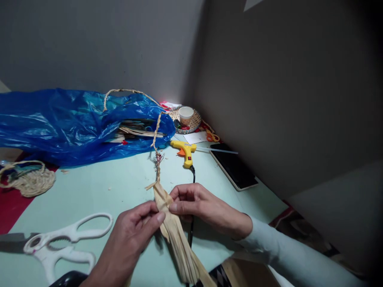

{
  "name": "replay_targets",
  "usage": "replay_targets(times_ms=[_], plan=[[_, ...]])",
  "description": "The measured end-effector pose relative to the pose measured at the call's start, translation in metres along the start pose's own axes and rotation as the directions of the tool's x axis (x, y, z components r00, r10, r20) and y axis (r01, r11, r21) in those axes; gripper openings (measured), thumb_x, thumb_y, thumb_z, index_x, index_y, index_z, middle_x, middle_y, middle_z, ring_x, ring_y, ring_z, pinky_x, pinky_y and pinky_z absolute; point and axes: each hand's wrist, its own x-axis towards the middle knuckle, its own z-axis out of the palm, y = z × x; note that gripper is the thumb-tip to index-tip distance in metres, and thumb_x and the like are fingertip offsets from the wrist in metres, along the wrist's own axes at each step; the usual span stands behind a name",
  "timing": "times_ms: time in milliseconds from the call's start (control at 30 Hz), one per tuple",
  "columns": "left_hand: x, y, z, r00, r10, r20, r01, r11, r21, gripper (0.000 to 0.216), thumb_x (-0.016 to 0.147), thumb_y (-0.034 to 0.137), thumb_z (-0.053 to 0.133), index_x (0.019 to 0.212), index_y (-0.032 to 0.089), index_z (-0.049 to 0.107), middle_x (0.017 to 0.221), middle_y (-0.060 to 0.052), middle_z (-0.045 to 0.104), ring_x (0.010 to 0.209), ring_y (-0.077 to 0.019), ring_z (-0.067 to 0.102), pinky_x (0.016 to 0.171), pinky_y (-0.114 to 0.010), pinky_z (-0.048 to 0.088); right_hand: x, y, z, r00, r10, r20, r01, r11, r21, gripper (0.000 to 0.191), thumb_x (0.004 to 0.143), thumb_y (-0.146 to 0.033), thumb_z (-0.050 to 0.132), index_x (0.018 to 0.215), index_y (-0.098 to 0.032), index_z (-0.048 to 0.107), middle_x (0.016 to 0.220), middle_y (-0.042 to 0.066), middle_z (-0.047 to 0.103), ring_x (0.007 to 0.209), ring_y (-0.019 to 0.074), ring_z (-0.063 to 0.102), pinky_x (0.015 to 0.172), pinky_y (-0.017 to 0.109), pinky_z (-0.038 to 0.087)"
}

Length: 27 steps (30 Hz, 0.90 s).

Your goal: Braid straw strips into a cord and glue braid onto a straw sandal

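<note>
One pale bundle of dry strips (179,243) stretches toward us over the bench (119,185), pinched near its far end by the thumb-and-finger grip of both our left hand (134,227) and right hand (199,203). From that end a braided cord (156,135) runs toward the blue bag (60,123); it seems joined on, though folds hide how. We see a yellow glue gun (188,150) beyond our right hand.

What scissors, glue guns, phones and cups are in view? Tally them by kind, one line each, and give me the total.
Scissors: 2 (one white-handled, one orange-handled)
Glue gun: 1
Phone: 1
Cup: 1
Total: 5
</note>
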Motion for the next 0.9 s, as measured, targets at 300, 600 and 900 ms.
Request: replay_targets(times_ms=[300,600,900], plan=[[0.0057,-0.0078,-0.0058,0.999,-0.001,0.048,-0.003,0.997,0.072,0.034,0.078,0.051,0.066,0.075,0.018,0.061,0.055,0.008,0.038,0.048,-0.0079,0.024,0.045,-0.023,0.016,-0.0022,0.0012,-0.0015,1.0,-0.01,-0.016,0.009,0.998,-0.056,0.034,0.077,-0.041,0.076,0.084,-0.013,0.058,0.068,-0.005,0.046,0.06,0.0084,0.036,0.056,0.023,0.026],[0.0059,-0.0069,-0.0024,0.998,-0.024,0.051,0.022,0.999,0.03,0.032,0.077,0.05,0.067,0.075,0.018,0.062,0.059,0.007,0.039,0.053,-0.0096,0.024,0.047,-0.023,0.017,-0.0089,0.0019,0.0002,0.996,-0.072,-0.054,0.064,0.989,-0.136,0.039,0.076,-0.048,0.076,0.08,-0.015,0.056,0.069,-0.004,0.047,0.062,0.009,0.037,0.057,0.023,0.029],[0.0039,-0.008,0.0001,0.999,-0.033,0.039,0.034,0.999,-0.018,0.031,0.078,0.048,0.067,0.075,0.018,0.061,0.057,0.008,0.035,0.05,-0.0079,0.019,0.047,-0.024,0.011,-0.0074,0.0002,-0.0018,0.999,-0.03,-0.016,0.028,0.992,-0.123,0.041,0.073,-0.046,0.079,0.081,-0.016,0.052,0.071,-0.005,0.046,0.064,0.009,0.038,0.059,0.022,0.03]])
